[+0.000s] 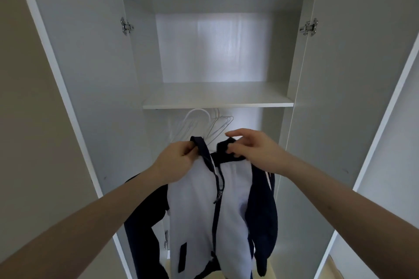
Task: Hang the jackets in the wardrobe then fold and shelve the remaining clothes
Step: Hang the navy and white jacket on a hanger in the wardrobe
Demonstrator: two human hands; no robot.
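A white jacket (195, 217) with navy sleeves, navy collar and a front zip hangs in front of the open wardrobe (217, 95). My left hand (176, 161) grips the left side of its collar. My right hand (251, 147) pinches the right side of the collar with thumb and fingers. Behind the collar, several white hangers (204, 124) hang under the shelf; the rail holding them is hidden.
Both wardrobe doors, left (74, 75) and right (353, 75), stand wide open on either side of my arms. A white shelf (217, 97) spans the wardrobe above the hangers. A strip of pale floor (326, 269) shows at the bottom right.
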